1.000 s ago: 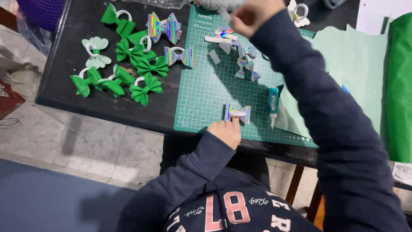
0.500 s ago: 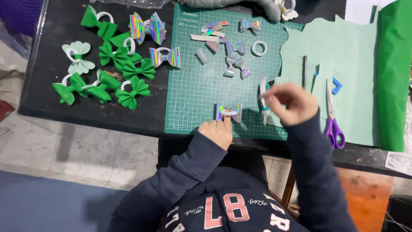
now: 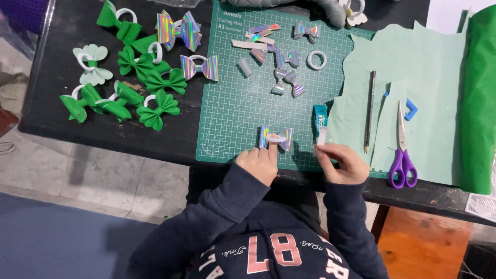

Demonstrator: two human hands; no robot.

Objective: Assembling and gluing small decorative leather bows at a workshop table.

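Note:
My left hand (image 3: 260, 161) rests at the near edge of the green cutting mat (image 3: 232, 111), fingers curled. Its index finger presses down on a white ring lying on a holographic bow (image 3: 276, 138). My right hand (image 3: 342, 163) is just right of it, with the fingertips pinched on the white lower end of a small teal glue tube (image 3: 320, 120) that lies on the mat's right edge. Both sleeves are dark blue.
Several green bows (image 3: 137, 77) with white rings lie on the black table at left. Holographic bows and strips (image 3: 274, 54) sit at the mat's far side. A pale green sheet (image 3: 429, 82) holds a pencil (image 3: 370, 111) and purple scissors (image 3: 402, 155). A green roll (image 3: 479, 98) is at the right.
My right hand came back from the far side of the table to the near edge and now pinches the glue tube. My left hand stayed pressed on the bow.

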